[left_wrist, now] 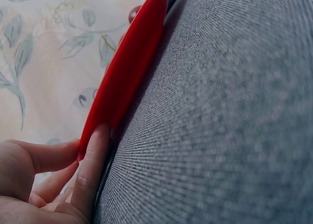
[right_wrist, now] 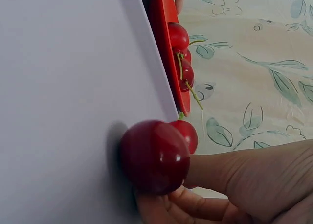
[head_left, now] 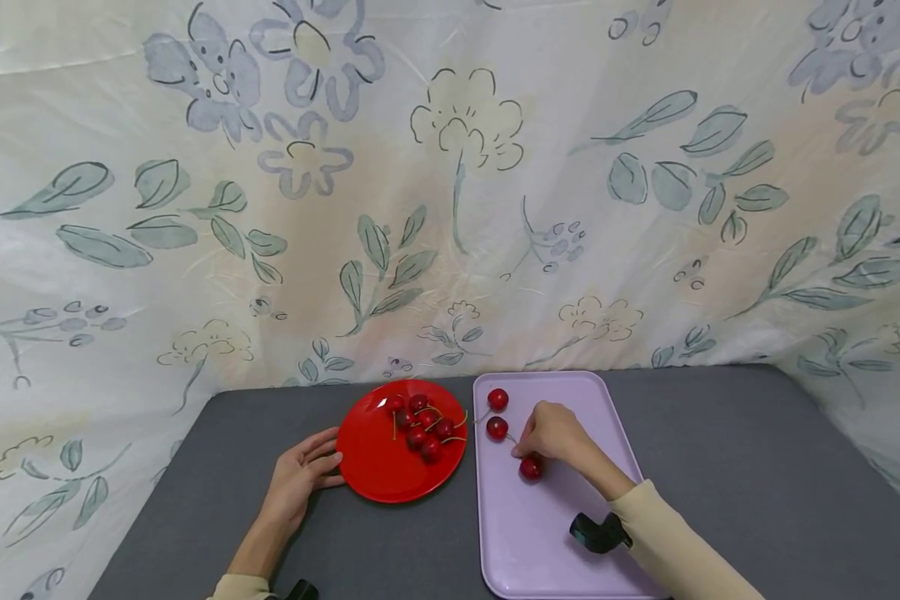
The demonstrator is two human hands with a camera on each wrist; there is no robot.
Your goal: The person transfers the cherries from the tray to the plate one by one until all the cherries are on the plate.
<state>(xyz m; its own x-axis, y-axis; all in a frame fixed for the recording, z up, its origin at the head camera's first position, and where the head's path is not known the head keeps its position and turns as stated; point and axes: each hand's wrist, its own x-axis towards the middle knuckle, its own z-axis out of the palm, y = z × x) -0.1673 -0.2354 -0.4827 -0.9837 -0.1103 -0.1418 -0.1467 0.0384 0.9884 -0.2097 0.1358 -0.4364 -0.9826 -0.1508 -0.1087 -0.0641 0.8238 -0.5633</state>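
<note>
My left hand (head_left: pixel 305 473) holds the left rim of a red plate (head_left: pixel 378 479). In the left wrist view the thumb meets the plate's edge and a finger (left_wrist: pixel 90 170) lies under it. Several dark red cherries with green stems (head_left: pixel 417 437) are grouped on the plate's right half. Over the lilac tray my right hand (head_left: pixel 555 433) pinches at a cherry (head_left: pixel 531 468), thumb and fingers close together. That cherry (right_wrist: pixel 155 157) looms large in the right wrist view, covering the fingertips. Two more cherries, one upper (head_left: pixel 498 400) and one lower (head_left: pixel 497 429), lie by the tray's left edge.
The lilac rectangular tray (head_left: pixel 525 542) stands just right of the plate on a dark grey tabletop (head_left: pixel 412 550). A floral cloth (head_left: pixel 465 208) hangs behind the table. Black wrist devices, one of them by the right sleeve (head_left: pixel 598 533), sit near both cuffs.
</note>
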